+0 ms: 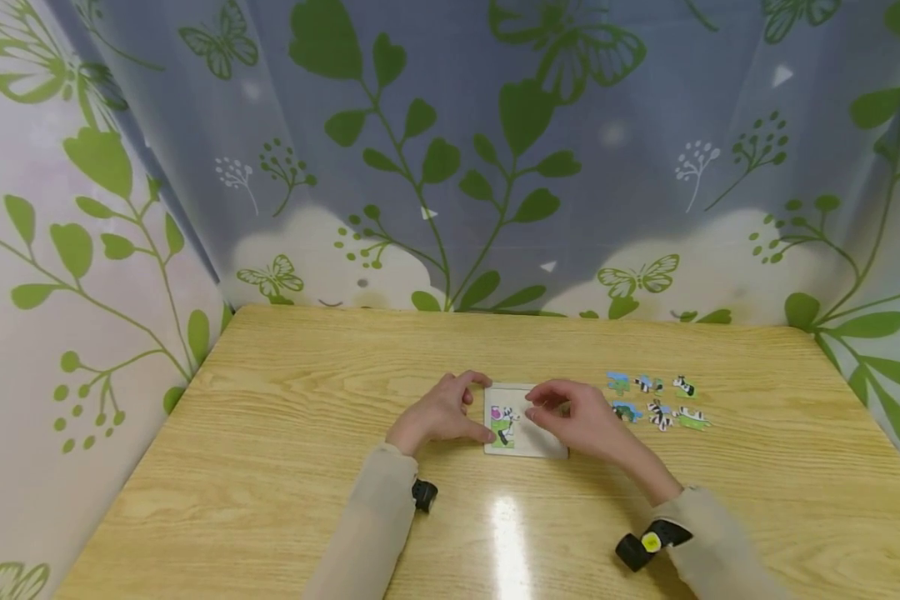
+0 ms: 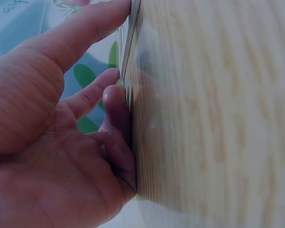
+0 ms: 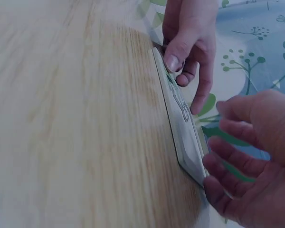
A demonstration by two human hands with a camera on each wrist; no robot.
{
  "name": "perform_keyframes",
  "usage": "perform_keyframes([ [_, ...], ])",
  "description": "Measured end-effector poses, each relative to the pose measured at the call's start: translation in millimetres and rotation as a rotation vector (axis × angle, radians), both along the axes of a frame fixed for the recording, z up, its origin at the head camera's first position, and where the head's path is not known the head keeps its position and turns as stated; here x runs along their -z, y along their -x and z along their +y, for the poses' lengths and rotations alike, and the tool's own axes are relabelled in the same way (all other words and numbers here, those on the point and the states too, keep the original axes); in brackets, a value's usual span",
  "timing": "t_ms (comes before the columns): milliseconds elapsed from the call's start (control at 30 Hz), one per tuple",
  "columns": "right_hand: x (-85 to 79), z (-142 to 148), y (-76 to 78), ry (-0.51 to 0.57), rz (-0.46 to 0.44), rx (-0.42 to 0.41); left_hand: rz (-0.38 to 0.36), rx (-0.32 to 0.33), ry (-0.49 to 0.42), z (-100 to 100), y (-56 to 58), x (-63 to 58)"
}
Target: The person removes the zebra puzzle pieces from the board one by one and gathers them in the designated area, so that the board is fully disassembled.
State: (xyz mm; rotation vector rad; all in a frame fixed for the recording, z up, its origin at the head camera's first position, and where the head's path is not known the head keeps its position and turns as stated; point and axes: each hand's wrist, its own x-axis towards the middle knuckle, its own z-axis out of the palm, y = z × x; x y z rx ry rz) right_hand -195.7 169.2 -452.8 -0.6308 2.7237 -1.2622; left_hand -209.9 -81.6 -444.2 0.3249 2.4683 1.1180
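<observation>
A small white puzzle tray [image 1: 543,442] lies on the table, with joined picture pieces [image 1: 503,426] along its left side. My left hand [image 1: 441,410] holds the tray's left end, thumb near the front corner and index finger at the back corner, its other fingers curled. The right wrist view shows that left thumb pressing at the end of the tray [image 3: 184,142]. Over the right part of the tray is my right hand [image 1: 573,417], fingers bent loosely and apart from the thumb. Nothing shows between them in the right wrist view, where the right hand [image 3: 256,161] is beside the tray's edge.
Several loose puzzle pieces [image 1: 660,414] with animal pictures lie in two rows to the right of the tray, just beyond my right hand. The wooden table [image 1: 285,400] ends at the back against a patterned curtain [image 1: 450,167].
</observation>
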Motion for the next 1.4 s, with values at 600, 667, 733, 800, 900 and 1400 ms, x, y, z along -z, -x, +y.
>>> perform_keyframes([
  [600,9.8,-27.4,4.4,-0.193,0.091,0.037,-0.009,0.000,0.030,0.6,1.3,-0.9],
  [667,9.5,-28.2,4.5,-0.185,0.093,0.039,-0.013,-0.002,0.031,1.1,1.3,-0.7],
  [733,9.9,-28.5,4.9,-0.164,0.087,0.035,-0.020,-0.004,0.029,1.4,1.1,-0.9],
  [800,10.8,-28.5,5.1,-0.127,0.062,0.036,-0.026,-0.006,0.028,1.5,0.9,-1.5],
  [900,11.4,-28.1,5.5,-0.059,-0.001,0.036,-0.034,-0.006,0.026,1.4,0.8,-2.3],
  [1400,6.1,-29.6,3.9,0.033,-0.166,0.095,-0.034,-0.004,0.029,2.3,0.7,-2.5],
])
